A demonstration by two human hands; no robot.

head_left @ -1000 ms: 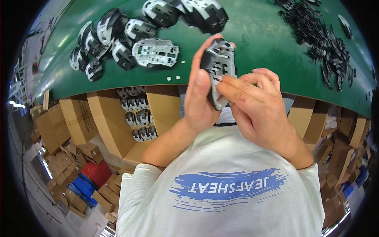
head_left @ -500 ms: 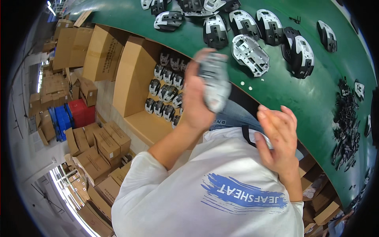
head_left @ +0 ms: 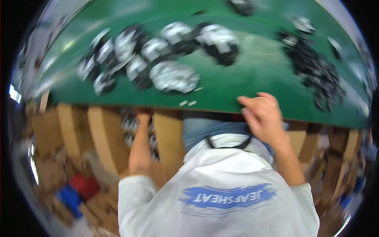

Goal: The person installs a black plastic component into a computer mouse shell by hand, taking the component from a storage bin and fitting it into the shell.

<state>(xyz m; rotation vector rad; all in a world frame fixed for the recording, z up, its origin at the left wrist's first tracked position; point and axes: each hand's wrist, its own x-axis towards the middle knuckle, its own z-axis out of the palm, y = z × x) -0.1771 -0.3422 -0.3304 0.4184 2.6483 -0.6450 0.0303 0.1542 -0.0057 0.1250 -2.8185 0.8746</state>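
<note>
Sitting in the box (head_left: 103, 134) beside shells (head_left: 128, 124), the left hand (head_left: 141, 113) is hiding its grip, can't tell what's held; blind bumping could be scuffing neighbours, while the right hand (head_left: 263, 116) is hovering empty, fingers loose

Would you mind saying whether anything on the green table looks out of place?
Three small white pieces lie loose near the front edge of the green table; they look stray beside the larger curved black-and-white plastic shells. Blur prevents judging damage.
</note>
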